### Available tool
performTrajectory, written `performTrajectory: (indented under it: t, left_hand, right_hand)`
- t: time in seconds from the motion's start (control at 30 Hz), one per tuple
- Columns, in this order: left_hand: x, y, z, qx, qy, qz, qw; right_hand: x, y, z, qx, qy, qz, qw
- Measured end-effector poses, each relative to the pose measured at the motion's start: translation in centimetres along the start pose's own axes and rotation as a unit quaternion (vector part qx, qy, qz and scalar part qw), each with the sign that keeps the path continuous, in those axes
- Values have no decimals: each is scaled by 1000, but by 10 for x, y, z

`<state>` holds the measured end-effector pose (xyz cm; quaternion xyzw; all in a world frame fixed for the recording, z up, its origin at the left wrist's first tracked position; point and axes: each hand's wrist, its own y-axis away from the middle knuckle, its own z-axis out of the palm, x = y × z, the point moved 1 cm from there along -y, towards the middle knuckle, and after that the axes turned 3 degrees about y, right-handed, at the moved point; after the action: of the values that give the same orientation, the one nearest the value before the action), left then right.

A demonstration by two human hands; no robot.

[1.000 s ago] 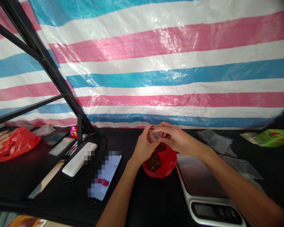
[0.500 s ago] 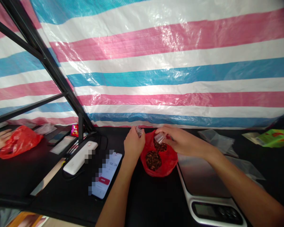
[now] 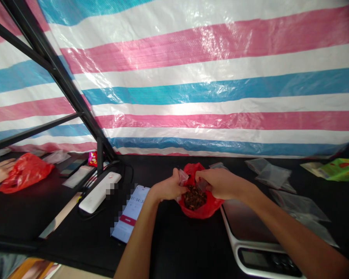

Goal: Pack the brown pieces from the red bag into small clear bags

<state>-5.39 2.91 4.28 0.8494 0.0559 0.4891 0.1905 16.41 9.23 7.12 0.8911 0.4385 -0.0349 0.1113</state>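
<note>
An open red plastic bag [image 3: 212,203] stands on the black table, holding dark brown seed-like pieces [image 3: 194,198]. At its left side my left hand [image 3: 168,186] pinches a crumpled bit of clear plastic bag [image 3: 183,177] above the rim. My right hand [image 3: 223,183] reaches over the bag's right side, its fingers closed on clear plastic just above the brown pieces. Whether both hands hold the same clear bag, I cannot tell. The fingertips of my right hand are partly hidden inside the red bag.
A kitchen scale [image 3: 250,224] lies under my right forearm. Flat clear bags [image 3: 299,205] and a green packet [image 3: 341,169] are farther right. Leftward lie a phone [image 3: 129,217], a white power strip [image 3: 100,192], a black frame post [image 3: 100,155], and another person's hand [image 3: 0,172] by a red bag [image 3: 29,172].
My left hand has moved down and right, to the red bag's edge. My right hand has lowered with the clear plastic toward the brown pieces, which now show as one patch instead of two.
</note>
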Motion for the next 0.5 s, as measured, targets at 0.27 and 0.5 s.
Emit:
performTrajectory:
  t: [0.27, 0.5]
  left_hand:
    - [9, -14, 7, 66, 192, 11, 979]
    - [3, -9, 7, 63, 170, -63, 981]
  right_hand:
    - [-2, 7, -10, -20, -11, 7, 1000]
    - [-4, 12, -12, -18, -21, 24, 999]
